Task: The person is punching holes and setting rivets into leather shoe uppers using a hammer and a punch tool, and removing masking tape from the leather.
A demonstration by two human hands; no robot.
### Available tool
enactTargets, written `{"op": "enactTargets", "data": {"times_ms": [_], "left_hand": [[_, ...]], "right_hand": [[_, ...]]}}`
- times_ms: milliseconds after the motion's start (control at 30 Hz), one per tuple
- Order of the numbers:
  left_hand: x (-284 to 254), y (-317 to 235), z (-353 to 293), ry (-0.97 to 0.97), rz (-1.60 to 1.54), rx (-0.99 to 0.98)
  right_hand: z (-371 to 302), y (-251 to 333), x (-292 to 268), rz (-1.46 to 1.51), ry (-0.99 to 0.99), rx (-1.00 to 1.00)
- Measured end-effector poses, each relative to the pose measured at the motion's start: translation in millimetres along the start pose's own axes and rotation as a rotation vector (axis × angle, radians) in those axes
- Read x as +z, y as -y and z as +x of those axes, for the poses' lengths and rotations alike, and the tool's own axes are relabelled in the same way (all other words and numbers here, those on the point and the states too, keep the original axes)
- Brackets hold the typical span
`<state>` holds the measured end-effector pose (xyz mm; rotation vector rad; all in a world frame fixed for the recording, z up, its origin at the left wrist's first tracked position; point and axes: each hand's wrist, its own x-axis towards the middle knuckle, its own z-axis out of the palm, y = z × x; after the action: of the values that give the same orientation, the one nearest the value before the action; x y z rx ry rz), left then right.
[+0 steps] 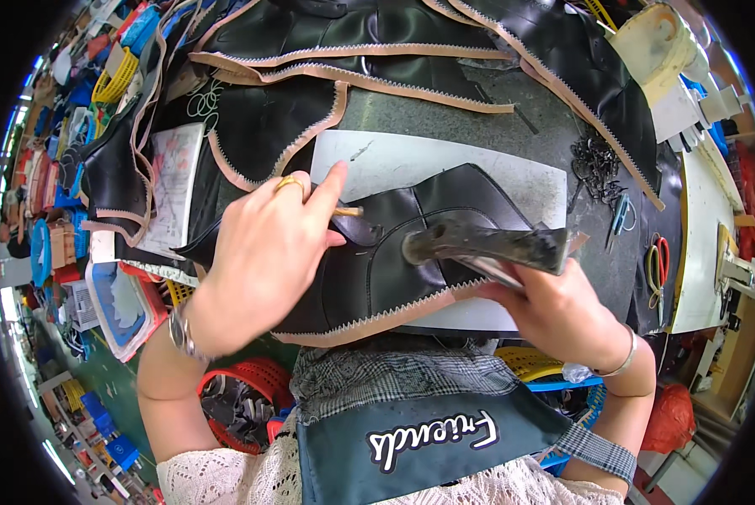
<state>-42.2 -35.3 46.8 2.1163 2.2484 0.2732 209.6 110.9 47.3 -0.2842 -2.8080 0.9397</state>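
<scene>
A black leather shoe upper (394,269) lies before me, its lower edge bound with a zigzag-cut tan strip. My left hand (272,248) is at its left part, index finger pointing up and thumb bent in at a lifted leather flap (359,231). A short tan stick-like end (348,211) shows beside those fingers; the rest of it is hidden. My right hand (554,316) grips a hammer (487,244), its worn dark head over the middle of the upper. The fingers hide most of the hammer's handle.
A white board (529,181) lies under the upper. More black leather pieces (352,34) spread across the table's far side. At right are red-handled scissors (657,265), blue-handled snips (619,215) and a pile of small dark bits (596,168). A red basket (255,383) stands below left.
</scene>
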Motion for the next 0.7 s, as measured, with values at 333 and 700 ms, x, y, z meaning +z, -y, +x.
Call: {"op": "enactTargets", "data": {"times_ms": [333, 700], "left_hand": [[30, -2, -57, -0.154, 0.275, 0.167], [17, 19, -52, -0.211, 0.303, 0.408]], "right_hand": [[-4, -2, 34, -0.375, 0.155, 0.091], [-8, -2, 38, -0.396, 0.095, 0.076]]}}
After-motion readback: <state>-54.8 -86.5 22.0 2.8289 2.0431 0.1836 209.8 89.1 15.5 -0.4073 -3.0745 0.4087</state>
